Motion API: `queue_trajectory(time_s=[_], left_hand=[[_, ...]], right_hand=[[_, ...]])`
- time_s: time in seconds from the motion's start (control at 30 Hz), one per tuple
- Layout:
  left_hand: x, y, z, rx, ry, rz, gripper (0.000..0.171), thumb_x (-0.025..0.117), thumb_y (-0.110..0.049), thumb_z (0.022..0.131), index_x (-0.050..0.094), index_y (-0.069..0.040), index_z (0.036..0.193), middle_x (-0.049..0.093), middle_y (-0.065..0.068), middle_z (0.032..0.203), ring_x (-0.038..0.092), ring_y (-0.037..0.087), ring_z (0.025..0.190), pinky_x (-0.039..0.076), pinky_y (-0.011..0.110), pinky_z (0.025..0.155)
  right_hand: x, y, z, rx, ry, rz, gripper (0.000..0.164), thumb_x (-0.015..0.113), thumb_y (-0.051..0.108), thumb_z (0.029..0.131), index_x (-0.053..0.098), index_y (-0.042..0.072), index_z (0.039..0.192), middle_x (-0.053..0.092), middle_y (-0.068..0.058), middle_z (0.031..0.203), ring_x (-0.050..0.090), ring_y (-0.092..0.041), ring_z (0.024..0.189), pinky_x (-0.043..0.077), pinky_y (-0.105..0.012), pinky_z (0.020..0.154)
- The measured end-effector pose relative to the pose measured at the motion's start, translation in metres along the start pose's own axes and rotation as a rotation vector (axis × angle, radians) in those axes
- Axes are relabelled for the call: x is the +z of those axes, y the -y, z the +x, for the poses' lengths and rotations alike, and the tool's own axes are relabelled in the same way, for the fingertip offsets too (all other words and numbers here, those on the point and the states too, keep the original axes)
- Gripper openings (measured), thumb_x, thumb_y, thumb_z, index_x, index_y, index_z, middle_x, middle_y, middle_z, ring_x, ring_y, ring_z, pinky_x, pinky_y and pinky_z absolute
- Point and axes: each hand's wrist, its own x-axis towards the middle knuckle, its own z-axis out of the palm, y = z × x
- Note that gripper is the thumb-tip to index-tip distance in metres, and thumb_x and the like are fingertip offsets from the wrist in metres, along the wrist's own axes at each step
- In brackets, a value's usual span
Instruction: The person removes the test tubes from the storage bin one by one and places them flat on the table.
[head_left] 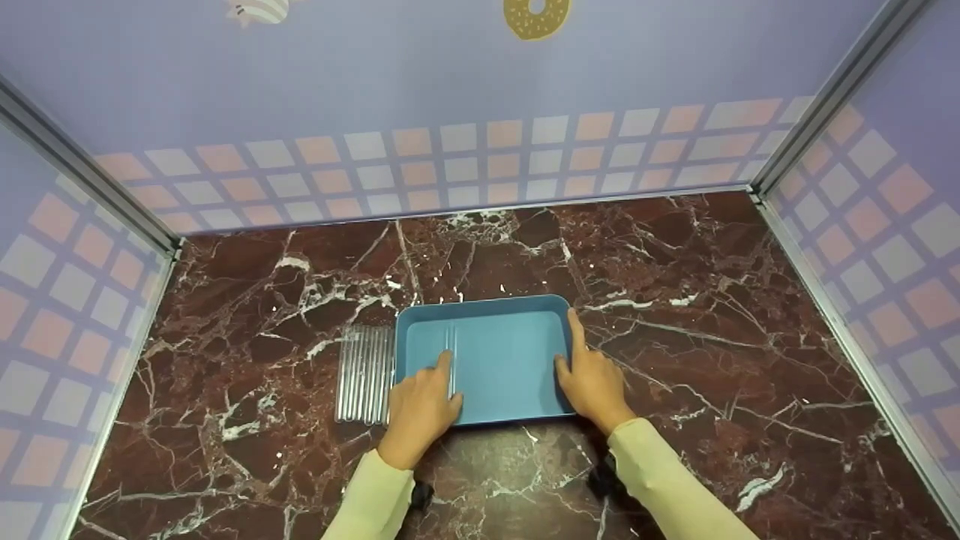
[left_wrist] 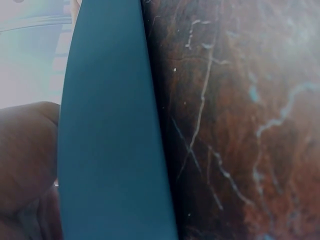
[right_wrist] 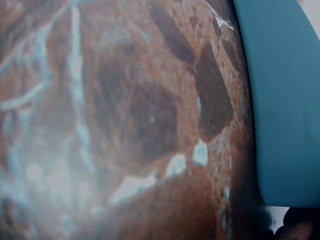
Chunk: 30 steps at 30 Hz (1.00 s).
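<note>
A shallow blue rectangular tray lies on the marbled surface. My right hand grips its right wall, thumb inside and straight index finger along the outside. Over the front left part reaches my left hand, its extended index fingertip touching a narrow pale strip on the tray floor. Whether that strip is a clear rod or a moulded ridge, I cannot tell. The left hand's other fingers are mostly hidden. Both wrist views show the tray's outer wall close up.
Several clear, straight rods or tubes lie side by side against the tray's left side. Dark red marbled surface extends around the tray. Lilac panels with pink and white squares enclose the back and both sides.
</note>
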Motion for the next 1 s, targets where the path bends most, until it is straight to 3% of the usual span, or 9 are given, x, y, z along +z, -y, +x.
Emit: queue_trajectory(time_s=[0.27,0.5,0.77,1.0], left_hand=[[-0.0009,0.0008,-0.0001,0.0,-0.001,-0.02,0.048,0.073,-0.021,0.074,0.057,-0.009,0.118,0.057,0.007,0.057,0.041,0.021,0.039,0.029,0.034,0.035],[-0.0024,0.0012,0.0003,-0.002,0.003,-0.021,0.047,0.071,-0.02,0.075,0.058,-0.01,0.119,0.058,0.008,0.058,0.042,0.022,0.04,0.03,0.035,0.035],[-0.0046,0.0007,-0.0005,0.013,-0.007,-0.021,0.048,0.07,-0.018,0.075,0.058,-0.011,0.12,0.059,0.007,0.06,0.043,0.022,0.04,0.029,0.035,0.035],[-0.0067,0.0005,-0.0016,0.027,-0.033,-0.019,0.05,0.071,-0.017,0.075,0.059,-0.01,0.123,0.06,0.007,0.058,0.039,0.018,0.037,0.024,0.031,0.034]], right_hand=[[-0.0006,-0.0004,-0.0003,-0.002,0.011,0.0,0.074,0.052,0.034,0.095,0.012,0.026,0.156,0.071,-0.02,0.081,0.062,-0.033,0.06,0.045,-0.048,0.054],[0.0001,-0.0007,-0.0006,-0.003,0.002,0.005,0.072,0.052,0.035,0.095,0.013,0.027,0.156,0.071,-0.022,0.087,0.066,-0.037,0.07,0.047,-0.052,0.06],[0.0005,-0.0006,0.0007,-0.001,0.008,0.0,0.074,0.053,0.035,0.095,0.013,0.025,0.156,0.07,-0.022,0.084,0.065,-0.037,0.068,0.047,-0.052,0.06],[0.0006,-0.0011,0.0012,-0.013,0.002,-0.004,0.074,0.053,0.034,0.095,0.013,0.024,0.156,0.066,-0.016,0.069,0.058,-0.029,0.054,0.042,-0.045,0.05]])
